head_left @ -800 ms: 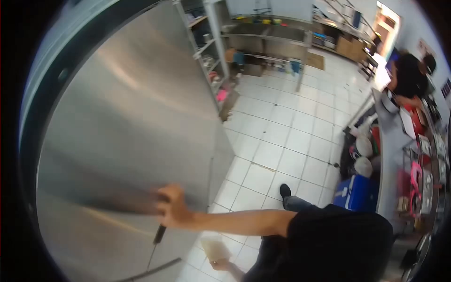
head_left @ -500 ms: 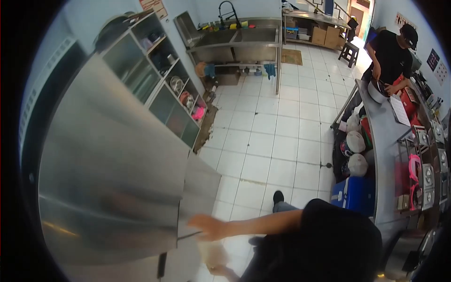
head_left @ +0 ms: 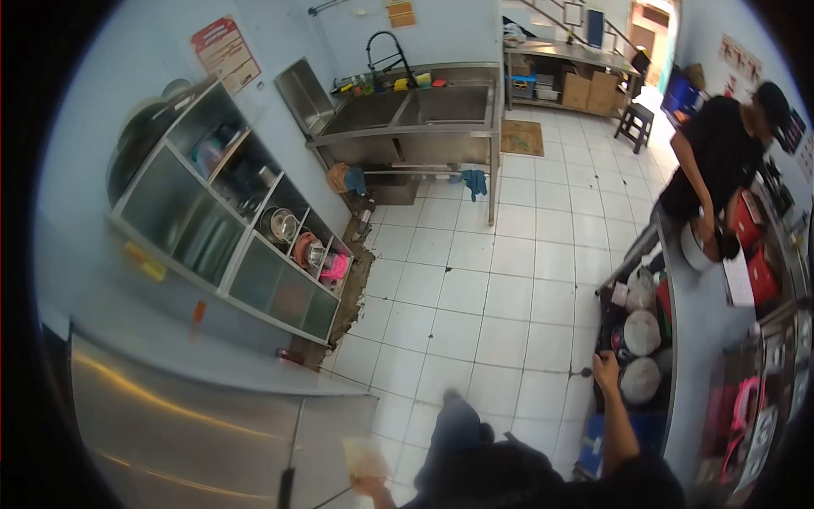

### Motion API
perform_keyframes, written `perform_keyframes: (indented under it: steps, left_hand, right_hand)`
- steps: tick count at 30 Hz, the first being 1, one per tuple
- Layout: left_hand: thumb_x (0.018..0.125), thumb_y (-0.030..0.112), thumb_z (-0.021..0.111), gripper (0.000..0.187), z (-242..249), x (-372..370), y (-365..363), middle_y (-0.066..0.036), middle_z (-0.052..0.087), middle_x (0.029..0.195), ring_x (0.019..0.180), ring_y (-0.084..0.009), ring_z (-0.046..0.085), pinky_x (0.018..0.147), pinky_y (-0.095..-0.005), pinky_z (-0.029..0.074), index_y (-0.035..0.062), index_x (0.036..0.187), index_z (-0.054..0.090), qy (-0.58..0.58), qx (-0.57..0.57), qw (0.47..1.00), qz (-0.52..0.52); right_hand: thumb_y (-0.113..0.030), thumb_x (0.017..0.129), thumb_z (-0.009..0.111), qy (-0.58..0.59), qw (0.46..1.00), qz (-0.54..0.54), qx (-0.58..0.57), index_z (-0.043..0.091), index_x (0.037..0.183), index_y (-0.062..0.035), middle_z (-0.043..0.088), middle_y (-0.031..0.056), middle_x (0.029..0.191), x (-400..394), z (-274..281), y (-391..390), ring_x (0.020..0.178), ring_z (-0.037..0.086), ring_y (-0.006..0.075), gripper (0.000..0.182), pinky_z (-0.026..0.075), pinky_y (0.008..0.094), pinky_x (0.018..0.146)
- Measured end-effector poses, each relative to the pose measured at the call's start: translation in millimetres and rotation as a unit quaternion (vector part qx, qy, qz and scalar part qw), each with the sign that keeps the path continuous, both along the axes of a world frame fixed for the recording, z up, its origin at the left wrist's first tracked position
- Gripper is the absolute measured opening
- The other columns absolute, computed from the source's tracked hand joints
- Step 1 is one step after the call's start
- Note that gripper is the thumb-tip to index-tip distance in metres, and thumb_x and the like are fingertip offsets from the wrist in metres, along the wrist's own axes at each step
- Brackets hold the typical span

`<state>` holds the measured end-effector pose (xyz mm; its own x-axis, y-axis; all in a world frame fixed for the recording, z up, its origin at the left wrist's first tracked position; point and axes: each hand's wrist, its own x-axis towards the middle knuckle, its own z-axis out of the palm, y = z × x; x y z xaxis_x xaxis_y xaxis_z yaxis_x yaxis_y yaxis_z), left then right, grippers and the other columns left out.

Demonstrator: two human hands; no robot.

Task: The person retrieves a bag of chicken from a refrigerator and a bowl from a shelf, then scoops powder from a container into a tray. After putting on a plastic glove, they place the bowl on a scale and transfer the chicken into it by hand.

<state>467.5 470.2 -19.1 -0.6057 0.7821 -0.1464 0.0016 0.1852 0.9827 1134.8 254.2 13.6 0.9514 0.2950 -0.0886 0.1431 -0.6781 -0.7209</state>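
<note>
The L hand (head_left: 370,486) has its fingers clamped on the bottom edge of a pale yellow, flat, see-through-looking pack (head_left: 365,456), same as 0.8 sec ago; the pack is blurry, down low, near the big shiny grey steel fridge (head_left: 195,441) w/ a long black handle (head_left: 287,488). Big change is the R hand (head_left: 605,371): it was on that handle, then came off approx 0.5 sec ago, and now it's way over on the other side, w/ nothing clear in it. Its fingers look bent, but can't tell if they're apart or together. In view it's next to the round white-topped tubs (head_left: 640,379) under the long grey metal table (head_left: 708,339). The cam view moved too, so the fridge sits lower & the tall glass-door cupboard (head_left: 229,220) shows more. Co-worker in black (head_left: 716,157) now leans more over the round silver pot (head_left: 695,248).
</note>
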Motion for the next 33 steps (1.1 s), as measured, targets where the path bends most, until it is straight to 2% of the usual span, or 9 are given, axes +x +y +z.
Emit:
perform_keyframes:
  steps: [2,5,6,7,9,13,23,26,33]
  left_hand:
    - [0.085,0.014,0.063,0.023,0,53,30,-0.016,0.069,0.094,0.075,-0.0333,0.068,0.059,-0.0423,0.058,0.0044,0.106,0.066,-0.129,-0.001,0.991,-0.015]
    - [0.089,0.032,0.047,0.054,4,124,103,-0.02,0.06,0.121,0.103,-0.0349,0.062,0.081,-0.0484,0.053,-0.0038,0.129,0.052,-0.381,0.058,0.911,-0.146]
    - [0.083,0.012,0.065,0.023,94,194,126,-0.016,0.071,0.09,0.079,-0.0271,0.069,0.066,-0.037,0.058,-0.0052,0.097,0.069,-0.489,0.086,0.867,-0.036]
    - [0.083,0.015,0.065,0.023,92,213,145,-0.014,0.072,0.086,0.077,-0.0242,0.069,0.067,-0.0345,0.057,-0.0032,0.096,0.071,-0.478,0.082,0.874,-0.039]
    - [0.084,0.028,0.063,0.043,21,240,180,-0.015,0.069,0.104,0.092,-0.0258,0.068,0.076,-0.0366,0.055,-0.0014,0.115,0.064,0.233,-0.097,0.967,-0.04]
    - [0.083,0.019,0.07,0.022,96,348,264,-0.009,0.071,0.088,0.079,-0.0121,0.065,0.068,-0.0289,0.052,0.0003,0.094,0.071,-0.036,-0.016,0.985,0.167]
    - [0.089,0.026,0.067,0.028,116,395,333,-0.006,0.068,0.087,0.081,-0.0122,0.059,0.077,-0.0301,0.049,-0.0008,0.095,0.068,0.133,0.01,0.977,0.165]
    - [0.087,0.023,0.069,0.023,122,398,336,-0.005,0.066,0.09,0.084,-0.0111,0.057,0.078,-0.0291,0.047,0.0003,0.092,0.065,0.112,0.01,0.972,0.206]
    - [0.09,0.021,0.067,0.023,91,417,390,-0.001,0.055,0.088,0.083,-0.0101,0.048,0.08,-0.0248,0.043,-0.0002,0.09,0.058,0.01,-0.059,0.943,0.326]
  right_hand:
    - [-0.02,0.09,0.062,0.013,0.985,-0.097,0.139,0.053,0.1,-0.0049,0.055,0.0043,0.065,23,-69,-4,0.051,0.052,0.0116,0.021,0.044,0.0287,0.045]
    - [-0.036,0.091,0.057,0.27,0.948,-0.147,0.077,0.052,0.094,-0.0069,0.056,0.0061,0.066,6,-96,12,0.044,0.053,0.0191,0.03,0.043,0.0345,0.04]
    - [-0.044,0.092,0.051,0.541,0.826,-0.089,0.131,0.052,0.093,-0.0095,0.054,0.0061,0.063,14,-128,-5,0.046,0.054,0.0213,0.035,0.044,0.0362,0.04]
    - [-0.045,0.092,0.051,0.543,0.835,-0.084,0.042,0.053,0.093,-0.0093,0.054,0.0064,0.064,12,-160,-12,0.047,0.055,0.0217,0.035,0.044,0.0366,0.041]
    - [-0.045,0.092,0.052,0.541,0.836,-0.072,-0.054,0.053,0.093,-0.0088,0.055,0.0071,0.064,6,-129,30,0.048,0.055,0.0224,0.036,0.045,0.0372,0.042]
    - [-0.046,0.091,0.054,0.544,0.829,-0.008,-0.129,0.054,0.094,-0.008,0.056,0.0084,0.066,49,-94,118,0.051,0.057,0.0238,0.038,0.047,0.0386,0.045]
    - [-0.049,0.088,0.059,0.423,0.837,0.143,-0.316,0.056,0.095,-0.0058,0.059,0.0118,0.069,305,-223,312,0.058,0.06,0.0275,0.044,0.051,0.0419,0.052]
    - [-0.046,0.086,0.061,0.001,0.837,0.445,-0.32,0.032,0.143,0.0044,0.046,0.0295,0.138,301,-139,563,0.127,0.047,0.0435,0.081,0.04,0.0448,0.104]
    - [-0.016,0.087,0.071,-0.112,0.722,0.679,0.076,0.045,0.136,-0.0044,0.063,0.0262,0.115,31,88,962,0.104,0.064,0.0374,0.056,0.054,0.0409,0.087]
